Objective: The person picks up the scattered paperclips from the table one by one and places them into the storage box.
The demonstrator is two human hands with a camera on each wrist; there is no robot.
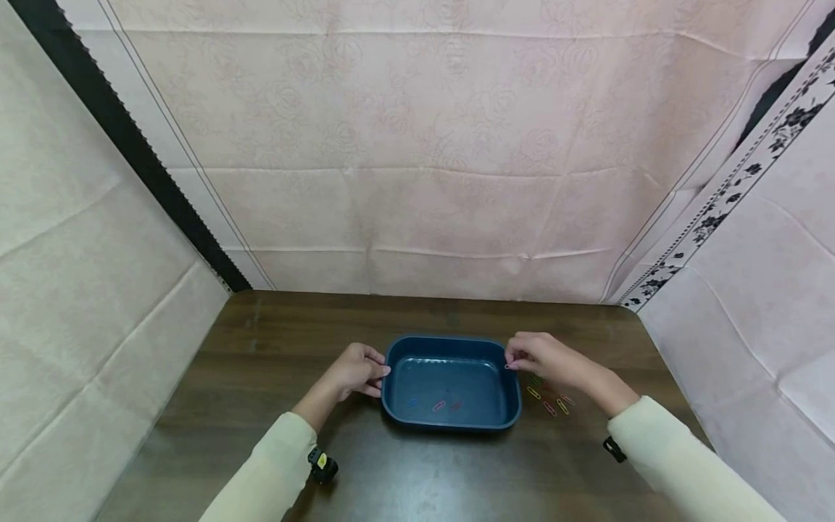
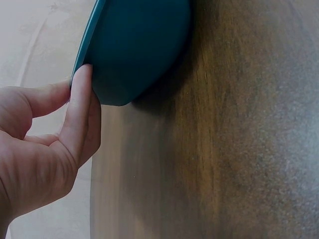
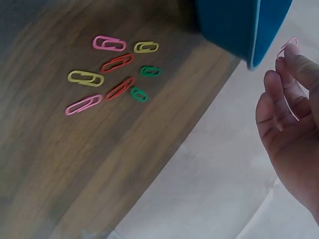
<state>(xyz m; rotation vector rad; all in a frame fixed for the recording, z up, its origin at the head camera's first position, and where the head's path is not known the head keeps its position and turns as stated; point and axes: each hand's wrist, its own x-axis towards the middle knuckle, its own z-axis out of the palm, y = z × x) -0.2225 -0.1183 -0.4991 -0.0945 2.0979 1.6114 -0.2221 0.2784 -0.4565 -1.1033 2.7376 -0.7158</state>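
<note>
Eight paper clips [image 3: 113, 69] on table [image 1: 274, 348], three in tray [image 1: 450, 348], right hand [image 1: 544, 360] fingers pinching one, left hand [image 1: 355, 371] fingers gripping rim

I see a dark blue rectangular plastic tray [image 1: 450, 417], smooth with a soft sheen, on a dark brown wood-grain table [image 1: 274, 348], slightly glossy. The small coloured paper clips [image 3: 113, 67] look smooth-coated. Behind hangs matt, creased pink cloth [image 1: 417, 145].

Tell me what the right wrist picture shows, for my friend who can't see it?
The right hand pinches a pink clip beside the blue tray. Eight colored clips lie loose on the brown table.
</note>
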